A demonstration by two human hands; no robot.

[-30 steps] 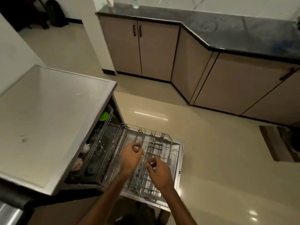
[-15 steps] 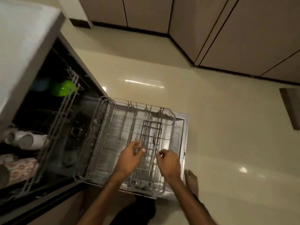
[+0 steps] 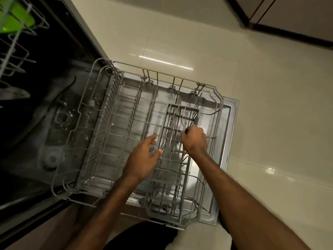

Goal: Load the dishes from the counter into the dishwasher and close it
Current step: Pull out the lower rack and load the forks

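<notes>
Right hand (image 3: pixel 194 139): fingers clenched round a thin metal utensil (image 3: pixel 182 125) above the cutlery basket (image 3: pixel 186 177); what kind of utensil cannot be told. Left hand (image 3: pixel 142 159): fingers released and loosely spread, with the thumb tip touching the basket's left edge. The basket sits in the lower rack (image 3: pixel 115 109), which is drawn out over the open dishwasher door (image 3: pixel 232 112). Far left of the fingers, a green bowl (image 3: pixel 12 20) lies in the upper rack (image 3: pixel 18 51).
</notes>
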